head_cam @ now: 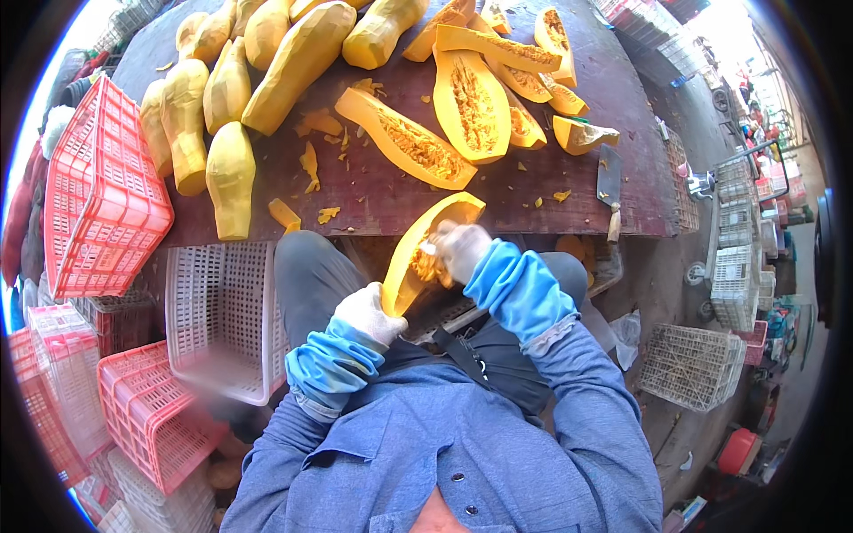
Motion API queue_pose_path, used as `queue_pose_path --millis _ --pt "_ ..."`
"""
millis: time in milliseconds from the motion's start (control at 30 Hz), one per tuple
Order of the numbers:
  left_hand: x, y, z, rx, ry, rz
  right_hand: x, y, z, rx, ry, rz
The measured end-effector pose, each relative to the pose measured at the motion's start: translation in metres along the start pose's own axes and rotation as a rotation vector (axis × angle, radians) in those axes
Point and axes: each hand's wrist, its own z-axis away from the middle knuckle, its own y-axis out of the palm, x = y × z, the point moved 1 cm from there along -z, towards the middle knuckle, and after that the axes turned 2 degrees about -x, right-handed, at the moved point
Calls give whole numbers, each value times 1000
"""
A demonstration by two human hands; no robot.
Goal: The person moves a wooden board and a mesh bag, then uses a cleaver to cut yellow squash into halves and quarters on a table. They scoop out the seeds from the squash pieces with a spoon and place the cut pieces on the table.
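My left hand, in a pale glove with a blue sleeve cover, grips the lower end of a peeled squash half above my lap. Its hollow side faces right. Against that hollow is my gloved right hand, curled and blurred by motion. Orange seeds and pulp hang loose just below its fingers. A small pale bit shows at the fingertips; whether it is a tool or the glove is unclear. On the table beyond lie more cut halves, among them a long squash half and a wide squash half, seeds showing.
Several whole peeled squashes crowd the left of the dark red table. A cleaver lies at its right edge, handle overhanging. A white plastic crate stands by my left knee, with red crates farther left. Squash scraps dot the tabletop.
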Motion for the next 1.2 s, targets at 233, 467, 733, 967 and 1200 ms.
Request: queue_pose_path --millis 233,467,733,967,1200 --pt "3 1 2 -2 12 3 -25 2 25 -425 221 -48" --pt "1 1 1 -2 21 11 -22 30 14 -272 408 98" --pt "1 2 2 -21 23 0 -23 17 32 -459 385 22" --pt "3 0 3 -8 19 -9 -13 37 33 -337 185 -113" --pt "-2 1 4 36 14 1 -31 6 36 -589 314 173"
